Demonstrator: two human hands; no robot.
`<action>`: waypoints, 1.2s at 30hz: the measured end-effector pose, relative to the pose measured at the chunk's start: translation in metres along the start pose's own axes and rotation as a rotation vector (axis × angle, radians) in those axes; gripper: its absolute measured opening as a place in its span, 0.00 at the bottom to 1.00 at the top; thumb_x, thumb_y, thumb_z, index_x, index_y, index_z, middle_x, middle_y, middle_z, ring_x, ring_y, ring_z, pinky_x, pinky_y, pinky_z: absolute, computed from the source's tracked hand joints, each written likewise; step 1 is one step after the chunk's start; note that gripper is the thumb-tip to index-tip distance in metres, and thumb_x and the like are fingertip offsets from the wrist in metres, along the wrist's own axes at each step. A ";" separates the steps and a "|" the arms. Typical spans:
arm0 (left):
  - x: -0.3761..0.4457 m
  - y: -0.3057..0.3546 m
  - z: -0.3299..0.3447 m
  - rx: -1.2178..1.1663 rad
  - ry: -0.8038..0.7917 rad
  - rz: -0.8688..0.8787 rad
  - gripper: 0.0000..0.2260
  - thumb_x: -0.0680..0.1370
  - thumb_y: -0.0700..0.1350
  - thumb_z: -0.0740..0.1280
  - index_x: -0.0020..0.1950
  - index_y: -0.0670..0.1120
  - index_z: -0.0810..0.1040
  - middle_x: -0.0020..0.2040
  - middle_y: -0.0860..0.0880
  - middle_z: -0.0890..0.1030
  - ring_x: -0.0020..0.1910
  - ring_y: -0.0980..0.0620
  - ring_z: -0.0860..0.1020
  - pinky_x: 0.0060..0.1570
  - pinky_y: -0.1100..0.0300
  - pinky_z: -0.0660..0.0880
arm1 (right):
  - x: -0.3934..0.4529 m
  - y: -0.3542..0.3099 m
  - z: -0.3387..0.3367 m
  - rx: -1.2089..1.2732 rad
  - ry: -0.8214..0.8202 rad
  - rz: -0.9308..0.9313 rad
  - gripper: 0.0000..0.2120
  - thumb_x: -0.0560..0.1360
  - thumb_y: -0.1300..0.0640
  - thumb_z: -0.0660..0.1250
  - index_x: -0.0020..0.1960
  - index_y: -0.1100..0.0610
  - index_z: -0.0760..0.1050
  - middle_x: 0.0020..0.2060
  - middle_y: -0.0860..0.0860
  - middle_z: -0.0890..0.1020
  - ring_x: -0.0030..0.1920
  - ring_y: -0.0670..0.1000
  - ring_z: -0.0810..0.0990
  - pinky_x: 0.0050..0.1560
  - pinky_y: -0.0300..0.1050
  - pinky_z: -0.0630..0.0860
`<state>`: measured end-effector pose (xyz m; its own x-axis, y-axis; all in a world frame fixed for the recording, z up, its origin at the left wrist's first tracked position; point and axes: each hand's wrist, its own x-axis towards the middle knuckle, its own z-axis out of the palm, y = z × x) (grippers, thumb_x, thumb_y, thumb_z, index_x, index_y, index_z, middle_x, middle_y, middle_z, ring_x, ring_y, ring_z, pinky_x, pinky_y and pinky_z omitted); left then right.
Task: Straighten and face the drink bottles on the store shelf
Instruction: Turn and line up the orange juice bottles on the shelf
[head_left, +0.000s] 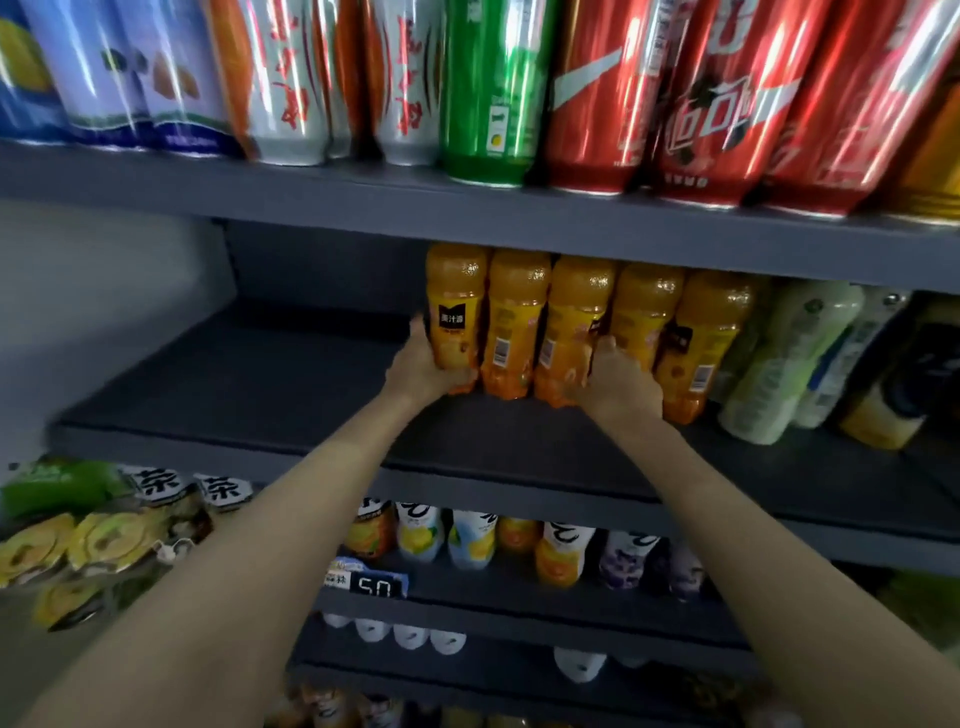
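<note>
A: Looking at a dark grey metal store shelf (322, 395), what surrounds it?

B: Its left half is bare, with a pale wall (104, 291) behind that end. On the tier above stand tall cans: blue and white ones at the left, a green can (491, 93) in the middle, red cola cans (717, 104) to the right. Below, small juice and yoghurt bottles (470, 545) stand behind a price tag reading 50 (376, 587), and green tea packs (104, 519) sit at lower left.

A: Where are the drink bottles?

B: Five orange juice bottles (517, 322) stand in a row near the middle of the shelf, touching side by side. Pale green bottles (789, 364) and a dark and yellow bottle (898, 379) stand just beside them on the right.

A: Which way do they point?

B: Their long axes run upright, caps hidden behind the upper shelf's edge. The leftmost bottle (454, 317) shows its black brand panel to the front. The second and third show barcodes, so their labels are turned away. The fifth shows part of a black panel and a barcode.

A: And the hands?

B: The left hand (421, 371) grips the leftmost bottle low down, fingers curled under its base and thumb on its left side. The right hand (615, 384) wraps around the lower part of the fourth bottle (644, 317), thumb between it and the third.
</note>
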<state>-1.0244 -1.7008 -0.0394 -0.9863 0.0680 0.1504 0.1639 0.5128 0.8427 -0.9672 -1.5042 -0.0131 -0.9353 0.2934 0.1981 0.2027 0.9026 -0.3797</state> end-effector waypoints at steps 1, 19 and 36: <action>0.005 0.001 0.005 -0.051 0.003 0.005 0.41 0.68 0.46 0.76 0.73 0.46 0.55 0.67 0.45 0.71 0.67 0.45 0.69 0.67 0.46 0.65 | -0.003 -0.001 -0.003 -0.019 0.034 -0.004 0.21 0.78 0.55 0.64 0.67 0.58 0.62 0.56 0.57 0.77 0.56 0.61 0.78 0.44 0.50 0.72; -0.057 -0.023 -0.069 0.545 -0.149 0.380 0.38 0.68 0.53 0.74 0.73 0.54 0.60 0.59 0.45 0.69 0.60 0.45 0.65 0.57 0.52 0.67 | -0.063 -0.089 0.019 1.300 -0.116 0.034 0.16 0.70 0.50 0.74 0.54 0.46 0.71 0.52 0.47 0.80 0.55 0.49 0.79 0.54 0.48 0.78; -0.099 -0.025 -0.126 0.169 -0.137 0.472 0.28 0.66 0.48 0.77 0.62 0.51 0.69 0.56 0.52 0.69 0.56 0.53 0.69 0.52 0.62 0.68 | -0.099 -0.098 0.006 1.594 -0.177 0.470 0.32 0.72 0.50 0.72 0.69 0.55 0.61 0.58 0.57 0.75 0.55 0.57 0.78 0.48 0.52 0.78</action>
<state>-0.9283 -1.8281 -0.0106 -0.8011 0.4310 0.4153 0.5972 0.5297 0.6023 -0.8960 -1.6236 -0.0016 -0.9244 0.2905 -0.2472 0.0816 -0.4823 -0.8722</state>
